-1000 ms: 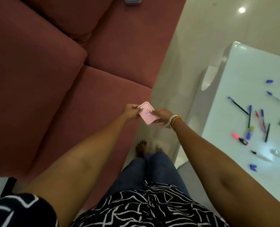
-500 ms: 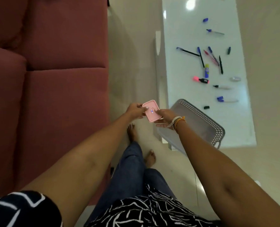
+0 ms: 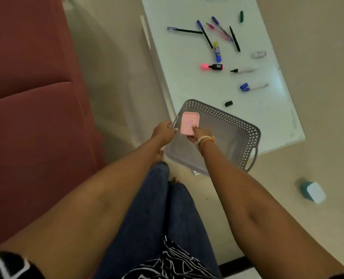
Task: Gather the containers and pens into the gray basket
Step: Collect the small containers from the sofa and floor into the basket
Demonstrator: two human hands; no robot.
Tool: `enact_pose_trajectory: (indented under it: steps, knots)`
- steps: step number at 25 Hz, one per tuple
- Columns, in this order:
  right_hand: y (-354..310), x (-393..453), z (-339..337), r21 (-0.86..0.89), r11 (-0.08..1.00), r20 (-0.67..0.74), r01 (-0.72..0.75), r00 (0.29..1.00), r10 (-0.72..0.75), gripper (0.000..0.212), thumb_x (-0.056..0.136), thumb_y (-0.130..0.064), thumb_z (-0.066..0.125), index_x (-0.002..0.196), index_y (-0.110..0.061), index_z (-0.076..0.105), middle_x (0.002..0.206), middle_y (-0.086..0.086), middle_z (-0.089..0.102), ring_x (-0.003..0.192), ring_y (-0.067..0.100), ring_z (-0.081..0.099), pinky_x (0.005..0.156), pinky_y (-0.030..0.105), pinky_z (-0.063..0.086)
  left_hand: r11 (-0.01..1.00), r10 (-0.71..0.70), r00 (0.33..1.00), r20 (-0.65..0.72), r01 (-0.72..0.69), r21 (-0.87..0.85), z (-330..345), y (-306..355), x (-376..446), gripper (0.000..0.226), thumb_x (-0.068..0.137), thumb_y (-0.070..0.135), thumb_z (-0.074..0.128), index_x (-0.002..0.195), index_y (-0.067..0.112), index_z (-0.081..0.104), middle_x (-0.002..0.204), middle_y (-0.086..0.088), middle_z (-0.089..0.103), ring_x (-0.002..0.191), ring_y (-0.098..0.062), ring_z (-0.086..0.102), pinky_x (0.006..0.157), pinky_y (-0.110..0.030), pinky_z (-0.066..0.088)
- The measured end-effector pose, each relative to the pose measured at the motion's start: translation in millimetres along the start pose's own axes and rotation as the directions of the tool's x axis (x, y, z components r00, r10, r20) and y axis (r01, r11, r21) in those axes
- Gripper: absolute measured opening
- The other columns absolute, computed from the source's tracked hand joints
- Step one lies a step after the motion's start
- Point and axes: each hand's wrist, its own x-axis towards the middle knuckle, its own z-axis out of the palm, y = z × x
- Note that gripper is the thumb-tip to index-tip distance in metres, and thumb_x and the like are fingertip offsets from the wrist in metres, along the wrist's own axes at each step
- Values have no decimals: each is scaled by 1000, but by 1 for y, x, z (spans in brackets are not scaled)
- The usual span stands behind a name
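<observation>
The right hand (image 3: 197,133) has its grip clamped on one flat pink plastic container (image 3: 189,123), over one gray perforated basket (image 3: 227,119). The left hand (image 3: 164,130), beside it, hangs loosely curled, empty. One teal container (image 3: 312,191) lies on the floor.

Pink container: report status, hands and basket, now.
Right hand grips the pink container over the gray basket. Left hand at the basket's near rim, not on container. Pens on table. Nothing blocking.

You have carried the pink container (image 3: 189,123) from beside the sofa to above the gray basket (image 3: 237,125); your left hand (image 3: 164,130) has let go, and only your right hand (image 3: 199,133) grips it.
</observation>
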Motion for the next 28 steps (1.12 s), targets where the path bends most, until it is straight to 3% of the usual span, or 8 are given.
enact_pose_trajectory:
  steps: [4,10,14,17,23,28]
  knots:
    - [-8,45,11,2,1000,-58,9,998,-9,40,98,-16,48,131,8,48,134,20,54,121,39,56,99,49,47,996,64,998,-30,-62,66,16,-9,24,47,89,15,60,135,19,53,127,-8,64,116,-26,59,91,-26,44]
    - [-6,78,4,-230,973,-201,23,977,-71,33,94,-12,48,122,2,59,121,19,63,113,37,61,95,43,50,995,67,996,66,-72,76,32,-10,43,54,87,4,57,137,24,51,117,-9,70,102,-26,66,90,-43,55]
    - [-14,53,-11,-450,892,-238,-36,968,-81,37,100,-16,40,130,2,52,134,12,54,125,29,52,101,32,41,988,68,993,92,-80,133,35,-5,22,56,90,12,56,143,19,41,132,-10,59,119,-26,57,100,-37,48]
    - [-27,13,-18,-553,833,-266,-14,950,-161,46,96,-21,47,137,-2,44,143,17,46,131,30,45,106,34,37,977,51,993,104,-71,202,12,7,-12,56,94,14,51,147,16,34,143,-13,48,129,-29,48,107,-38,42]
    - [-52,-67,10,-769,607,-15,200,944,-331,33,95,-23,49,121,-6,59,127,18,59,120,34,54,100,34,42,985,24,999,45,-31,168,-51,15,-53,51,94,19,51,143,16,39,134,-17,55,121,-31,54,102,-37,46]
    - [-59,-84,94,-859,405,206,313,936,-286,42,96,-31,47,109,5,66,119,25,64,113,39,58,94,35,45,986,-22,999,36,16,165,-110,-11,-56,51,97,22,50,144,9,35,141,-18,47,126,-32,49,103,-33,41]
